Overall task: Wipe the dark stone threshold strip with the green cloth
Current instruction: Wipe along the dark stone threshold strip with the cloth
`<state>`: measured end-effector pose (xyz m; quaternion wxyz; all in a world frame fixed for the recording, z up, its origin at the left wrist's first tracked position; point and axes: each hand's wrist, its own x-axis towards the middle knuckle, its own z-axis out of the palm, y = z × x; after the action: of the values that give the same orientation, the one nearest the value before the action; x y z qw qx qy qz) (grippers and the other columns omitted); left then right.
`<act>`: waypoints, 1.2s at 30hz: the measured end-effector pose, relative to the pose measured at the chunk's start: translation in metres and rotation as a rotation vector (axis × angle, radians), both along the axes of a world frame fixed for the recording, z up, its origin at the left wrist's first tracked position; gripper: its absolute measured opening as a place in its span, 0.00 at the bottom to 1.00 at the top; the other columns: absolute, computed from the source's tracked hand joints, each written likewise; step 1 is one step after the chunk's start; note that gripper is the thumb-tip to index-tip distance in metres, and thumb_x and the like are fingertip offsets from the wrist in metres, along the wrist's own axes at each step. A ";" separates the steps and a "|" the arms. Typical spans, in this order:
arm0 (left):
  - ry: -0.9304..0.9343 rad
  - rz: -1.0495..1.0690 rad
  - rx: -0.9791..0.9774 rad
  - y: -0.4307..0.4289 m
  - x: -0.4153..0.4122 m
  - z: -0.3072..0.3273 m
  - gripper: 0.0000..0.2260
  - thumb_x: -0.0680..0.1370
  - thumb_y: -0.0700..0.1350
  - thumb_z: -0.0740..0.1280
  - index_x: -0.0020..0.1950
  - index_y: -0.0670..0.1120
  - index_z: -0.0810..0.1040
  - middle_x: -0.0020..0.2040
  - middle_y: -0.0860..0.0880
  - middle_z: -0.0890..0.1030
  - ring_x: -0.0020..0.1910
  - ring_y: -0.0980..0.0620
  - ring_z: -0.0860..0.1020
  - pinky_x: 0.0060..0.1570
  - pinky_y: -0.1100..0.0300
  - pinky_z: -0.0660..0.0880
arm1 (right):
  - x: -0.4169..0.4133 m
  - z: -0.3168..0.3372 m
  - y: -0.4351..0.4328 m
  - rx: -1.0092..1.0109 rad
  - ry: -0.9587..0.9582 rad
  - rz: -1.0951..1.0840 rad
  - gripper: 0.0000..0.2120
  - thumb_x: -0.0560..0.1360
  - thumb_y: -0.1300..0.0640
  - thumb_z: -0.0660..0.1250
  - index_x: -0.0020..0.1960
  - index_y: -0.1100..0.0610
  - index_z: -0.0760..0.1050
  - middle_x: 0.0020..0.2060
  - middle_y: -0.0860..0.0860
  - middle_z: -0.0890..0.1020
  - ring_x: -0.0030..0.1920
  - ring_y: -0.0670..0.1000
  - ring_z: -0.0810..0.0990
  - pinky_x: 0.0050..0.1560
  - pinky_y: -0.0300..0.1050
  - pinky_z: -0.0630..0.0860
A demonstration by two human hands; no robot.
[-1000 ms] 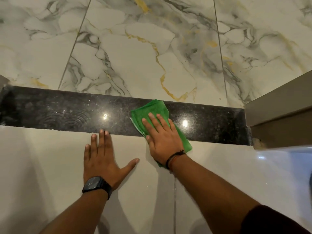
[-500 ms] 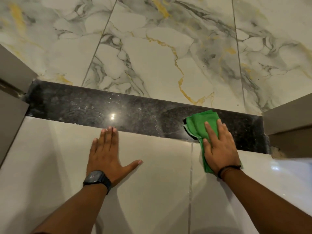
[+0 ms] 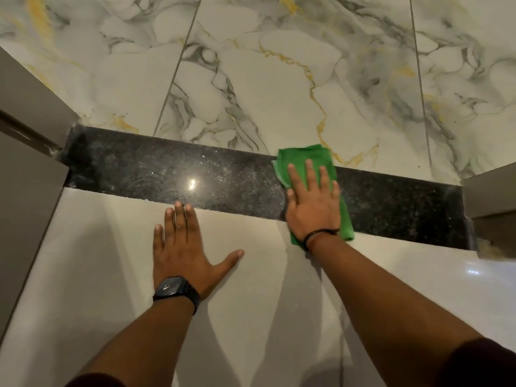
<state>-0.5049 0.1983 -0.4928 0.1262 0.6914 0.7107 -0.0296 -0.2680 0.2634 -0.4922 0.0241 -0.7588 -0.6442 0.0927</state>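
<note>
A dark speckled stone threshold strip (image 3: 173, 177) runs across the floor from the left door frame to the right one. A folded green cloth (image 3: 304, 156) lies across it right of centre, its far edge reaching onto the marble tile. My right hand (image 3: 312, 205) presses flat on the cloth, fingers spread and pointing away from me. My left hand (image 3: 184, 247), with a black watch on the wrist, lies flat and open on the pale tile just in front of the strip, fingertips touching its near edge.
Beyond the strip lies white marble tile (image 3: 279, 88) with grey and gold veins. Plain pale tile (image 3: 111, 275) covers the near side. Grey door-frame posts stand at the left (image 3: 30, 163) and right (image 3: 491, 196) ends of the strip.
My right hand slid the cloth rightwards along the strip, then back a little left and further across it. The view shifted, bringing the left door frame into sight. My left hand stayed planted.
</note>
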 end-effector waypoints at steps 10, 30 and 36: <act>-0.003 -0.050 0.011 0.003 -0.033 0.000 0.55 0.66 0.80 0.46 0.78 0.43 0.38 0.79 0.44 0.42 0.77 0.48 0.41 0.75 0.48 0.43 | -0.026 0.010 -0.050 0.003 0.110 0.400 0.25 0.77 0.54 0.58 0.73 0.46 0.60 0.74 0.50 0.64 0.74 0.54 0.59 0.73 0.56 0.53; 0.024 0.215 0.038 0.012 -0.111 -0.002 0.56 0.63 0.82 0.47 0.78 0.45 0.41 0.80 0.45 0.47 0.78 0.46 0.45 0.75 0.44 0.46 | -0.101 -0.002 0.035 0.048 0.037 0.064 0.26 0.79 0.52 0.50 0.76 0.48 0.50 0.77 0.50 0.54 0.76 0.55 0.51 0.73 0.59 0.47; 0.020 0.220 0.036 0.012 -0.110 -0.001 0.55 0.64 0.81 0.47 0.78 0.44 0.44 0.80 0.45 0.49 0.77 0.46 0.46 0.74 0.45 0.45 | -0.154 0.004 0.016 0.017 0.069 0.398 0.31 0.76 0.58 0.56 0.76 0.48 0.50 0.76 0.48 0.55 0.76 0.53 0.50 0.74 0.58 0.45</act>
<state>-0.6152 0.2099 -0.4941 0.1092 0.6110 0.7840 -0.0096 -0.4220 0.2797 -0.4879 0.0339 -0.6127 -0.7810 0.1161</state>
